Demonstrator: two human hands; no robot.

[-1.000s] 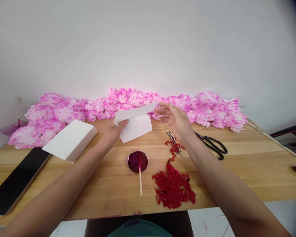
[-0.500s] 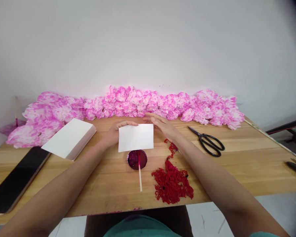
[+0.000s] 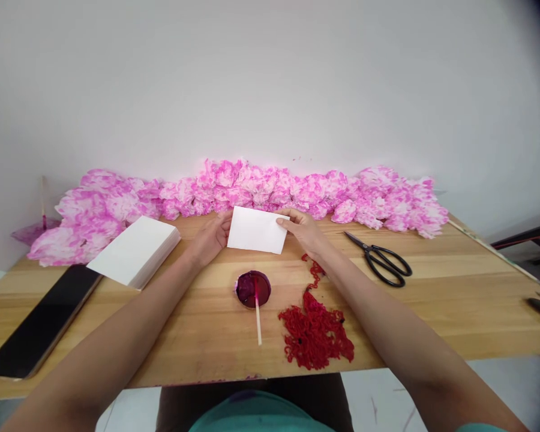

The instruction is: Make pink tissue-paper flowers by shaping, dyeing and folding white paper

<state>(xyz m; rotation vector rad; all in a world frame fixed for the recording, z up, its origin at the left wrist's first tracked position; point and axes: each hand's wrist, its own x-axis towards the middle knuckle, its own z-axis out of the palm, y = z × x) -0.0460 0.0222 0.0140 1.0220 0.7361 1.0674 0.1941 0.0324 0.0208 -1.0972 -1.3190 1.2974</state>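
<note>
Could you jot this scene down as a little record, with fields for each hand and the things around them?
Right hand: pinches the white sheet by its right end, thumb in front
Left hand: at the sheet's left edge; grip unclear
Front centre: dish, dark purple-red inside, pale stick resting in it
Front right: red yarn; black scissors farther right
Left: white paper stack beside a black phone
Back: pink-and-white ruffled bunches along the wall
</note>
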